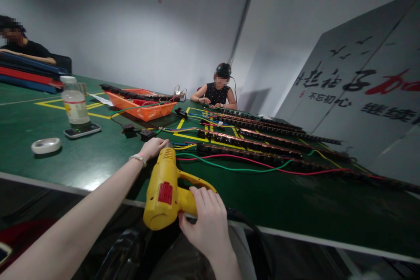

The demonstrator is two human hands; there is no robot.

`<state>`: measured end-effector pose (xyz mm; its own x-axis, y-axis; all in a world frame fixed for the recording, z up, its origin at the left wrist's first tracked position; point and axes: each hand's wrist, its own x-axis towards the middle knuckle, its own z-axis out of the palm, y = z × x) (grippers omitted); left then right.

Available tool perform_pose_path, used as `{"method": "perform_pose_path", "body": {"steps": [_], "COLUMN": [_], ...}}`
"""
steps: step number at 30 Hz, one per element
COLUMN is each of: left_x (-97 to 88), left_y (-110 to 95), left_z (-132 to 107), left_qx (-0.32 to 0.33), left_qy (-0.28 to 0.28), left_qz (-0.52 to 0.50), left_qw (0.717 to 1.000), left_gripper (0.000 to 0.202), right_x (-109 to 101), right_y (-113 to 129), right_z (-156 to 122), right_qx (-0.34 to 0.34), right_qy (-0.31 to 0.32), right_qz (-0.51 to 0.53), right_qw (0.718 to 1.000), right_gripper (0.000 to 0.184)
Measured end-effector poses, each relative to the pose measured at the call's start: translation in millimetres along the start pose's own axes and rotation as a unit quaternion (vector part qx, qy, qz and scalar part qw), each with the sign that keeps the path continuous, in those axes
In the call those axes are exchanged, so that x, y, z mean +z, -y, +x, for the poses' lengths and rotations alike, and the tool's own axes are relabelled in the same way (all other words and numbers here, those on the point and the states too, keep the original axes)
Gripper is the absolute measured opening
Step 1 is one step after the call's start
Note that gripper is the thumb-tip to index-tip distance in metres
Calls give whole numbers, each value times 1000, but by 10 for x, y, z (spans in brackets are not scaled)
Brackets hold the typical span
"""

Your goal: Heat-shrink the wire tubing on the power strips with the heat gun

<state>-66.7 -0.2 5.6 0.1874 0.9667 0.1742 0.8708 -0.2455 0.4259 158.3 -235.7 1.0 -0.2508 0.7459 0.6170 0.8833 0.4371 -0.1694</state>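
My right hand is wrapped round the handle of a yellow heat gun with a red label, held at the table's front edge. Its nozzle points away from me, toward my left hand. The fingers of my left hand are closed at the end of a bundle of thin coloured wires, with the fingertips partly hidden behind the nozzle. From there the wires run right into a long dark strip with copper-coloured lines. A loose green wire and a red wire lie in front of the strip.
More strips lie behind. Small black connectors sit beyond my left hand, near an orange basket. At left are a bottle, a phone-like device and a white ring-shaped object. Two people sit across the green table.
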Motion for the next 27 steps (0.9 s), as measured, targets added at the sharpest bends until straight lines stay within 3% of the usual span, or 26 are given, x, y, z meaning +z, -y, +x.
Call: {"method": "perform_pose_path", "body": {"steps": [7,12,27], "left_x": [6,-12,-46], "left_y": [16,-55,-90], "left_z": [-9,-56,-79], "left_qx": [1,2,1], "left_qy": [1,-21,-11], "left_qz": [-18,-4,-15], "left_qw": [1000,1000,1000], "left_gripper": [63,61,56], "right_x": [15,-87,-181], "right_y": [-78,-235,-700], "right_z": [-13,-21,-173], "right_qx": [-37,-38,-14], "right_qy": [-10,-12,-70], "right_qz": [7,6,-114], "right_qw": [999,999,991], "right_gripper": [44,40,39]}}
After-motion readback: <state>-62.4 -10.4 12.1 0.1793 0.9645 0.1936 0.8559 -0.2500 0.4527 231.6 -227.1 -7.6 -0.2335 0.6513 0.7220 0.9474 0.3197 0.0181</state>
